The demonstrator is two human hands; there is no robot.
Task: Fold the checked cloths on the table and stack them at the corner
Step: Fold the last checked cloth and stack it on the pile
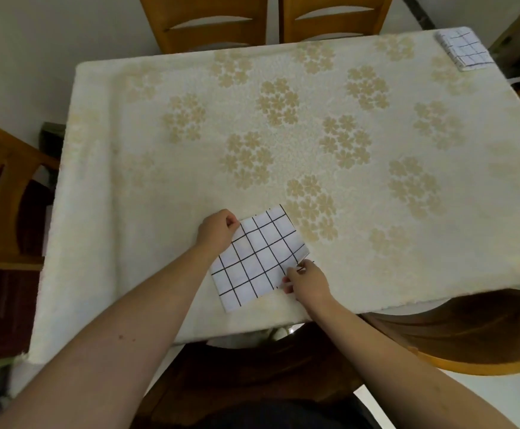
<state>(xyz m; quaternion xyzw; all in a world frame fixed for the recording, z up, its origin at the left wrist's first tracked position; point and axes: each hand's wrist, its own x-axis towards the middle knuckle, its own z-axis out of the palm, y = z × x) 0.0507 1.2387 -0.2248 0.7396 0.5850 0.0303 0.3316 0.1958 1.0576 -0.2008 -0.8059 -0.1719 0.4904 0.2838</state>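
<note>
A folded checked cloth (pixel 260 258) lies flat on the table (pixel 147 187), near the front edge. The left hand (pixel 217 231) has its fingers curled and pinches the cloth's far left corner, and the right hand (pixel 306 281) pinches the near right corner with bent fingers. A stack (pixel 464 49) of folded cloths sits at the far right corner, well apart from the hands.

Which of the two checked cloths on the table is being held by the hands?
The checked cloth near the front edge: the left hand and right hand pinch its opposite corners. The folded stack at the far right corner lies untouched.
</note>
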